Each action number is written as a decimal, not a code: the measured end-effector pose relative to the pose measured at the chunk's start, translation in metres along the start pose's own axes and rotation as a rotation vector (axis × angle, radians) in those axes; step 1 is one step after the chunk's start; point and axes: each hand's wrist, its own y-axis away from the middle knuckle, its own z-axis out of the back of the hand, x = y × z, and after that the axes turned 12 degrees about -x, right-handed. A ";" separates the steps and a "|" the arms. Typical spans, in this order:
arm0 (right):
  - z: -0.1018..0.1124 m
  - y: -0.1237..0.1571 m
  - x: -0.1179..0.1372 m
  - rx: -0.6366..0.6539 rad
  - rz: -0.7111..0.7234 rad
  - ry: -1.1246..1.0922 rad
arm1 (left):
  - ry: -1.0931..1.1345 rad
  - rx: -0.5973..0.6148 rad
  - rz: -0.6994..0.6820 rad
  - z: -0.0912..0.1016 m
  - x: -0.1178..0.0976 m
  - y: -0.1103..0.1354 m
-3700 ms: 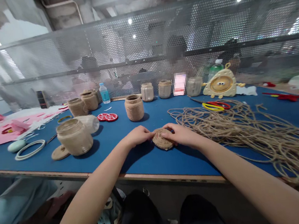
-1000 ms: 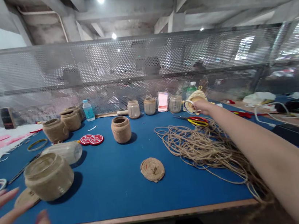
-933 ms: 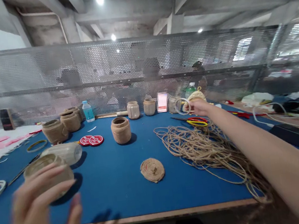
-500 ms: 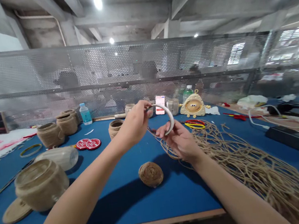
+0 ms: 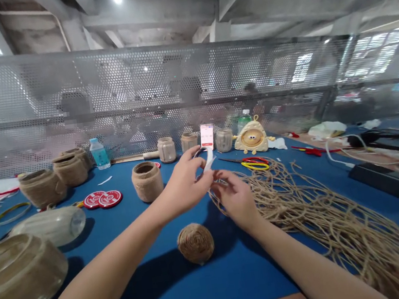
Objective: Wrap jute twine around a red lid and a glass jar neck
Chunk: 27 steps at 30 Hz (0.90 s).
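Both my hands are raised over the blue table [image 5: 136, 285], meeting at a white ring of tape [image 5: 207, 159]. My left hand [image 5: 185, 183] pinches the ring from the left, fingers closed on it. My right hand [image 5: 233, 196] is just below and to the right, fingertips pinched at the ring's lower edge, where a thin strip seems to hang. A flat coil of jute rope [image 5: 195, 242] lies on the table below my hands. A big loose tangle of jute rope [image 5: 325, 211] spreads to the right.
Rope-wrapped jars stand at the left [image 5: 17, 274], centre [image 5: 147, 181] and back [image 5: 166, 149]. A clear jar [image 5: 50, 227] lies on its side. Red round badges [image 5: 102, 199], scissors [image 5: 255, 163], a small yellow fan [image 5: 252, 138], a water bottle [image 5: 99, 154] and a mesh screen [image 5: 140, 93] lie beyond.
My right hand fetched the white ring from the far side near the fan and brought it back. My left hand rose to grip it. The ring now sits edge-on between both hands.
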 end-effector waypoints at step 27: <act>0.008 -0.011 0.010 0.055 0.281 0.249 | -0.185 0.420 -0.111 0.008 0.009 0.002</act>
